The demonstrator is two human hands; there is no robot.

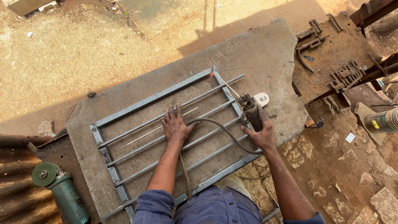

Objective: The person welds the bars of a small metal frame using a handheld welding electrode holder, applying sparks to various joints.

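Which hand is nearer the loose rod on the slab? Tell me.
Left. The left hand presses flat on the grille bars right beside the loose rod; the right hand grips the electrode holder farther off.

A grey stone slab [265, 54] carries a metal grille frame [145, 101].
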